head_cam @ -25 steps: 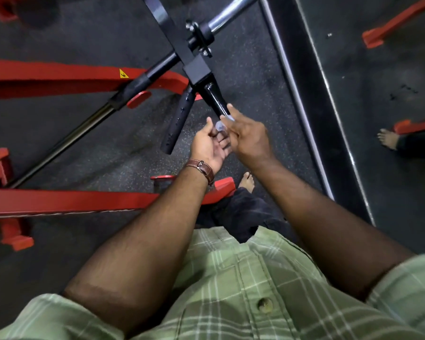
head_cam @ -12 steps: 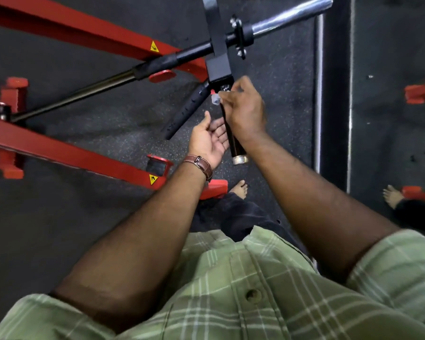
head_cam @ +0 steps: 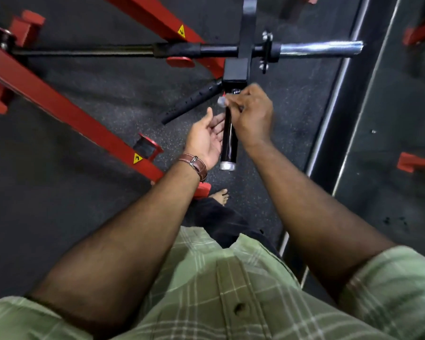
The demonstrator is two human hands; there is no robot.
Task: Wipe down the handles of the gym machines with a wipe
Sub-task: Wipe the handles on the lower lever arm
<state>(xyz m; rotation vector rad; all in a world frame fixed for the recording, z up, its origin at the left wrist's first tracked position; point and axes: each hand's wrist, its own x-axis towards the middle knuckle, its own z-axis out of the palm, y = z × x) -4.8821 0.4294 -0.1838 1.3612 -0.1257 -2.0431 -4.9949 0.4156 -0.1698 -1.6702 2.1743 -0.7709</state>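
A black handle [head_cam: 229,141] with a silver end cap hangs down from the machine's black block [head_cam: 236,69]. My right hand [head_cam: 252,116] curls round the top of this handle and pinches a small white wipe [head_cam: 221,101] against it. My left hand [head_cam: 206,137] is held palm up just left of the handle, fingers relaxed, holding nothing. A second black handle [head_cam: 190,101] angles down to the left from the same block.
A horizontal bar [head_cam: 319,49] with a chrome end crosses the top. Red frame beams [head_cam: 66,109] run diagonally at the left. A raised black ledge with a metal strip [head_cam: 339,99] borders the right. My bare foot [head_cam: 221,196] stands on the dark rubber floor.
The view has swung so the bar now lies level. My right hand has stayed at the top of the handle with the wipe; my left hand still hovers palm up beside it.
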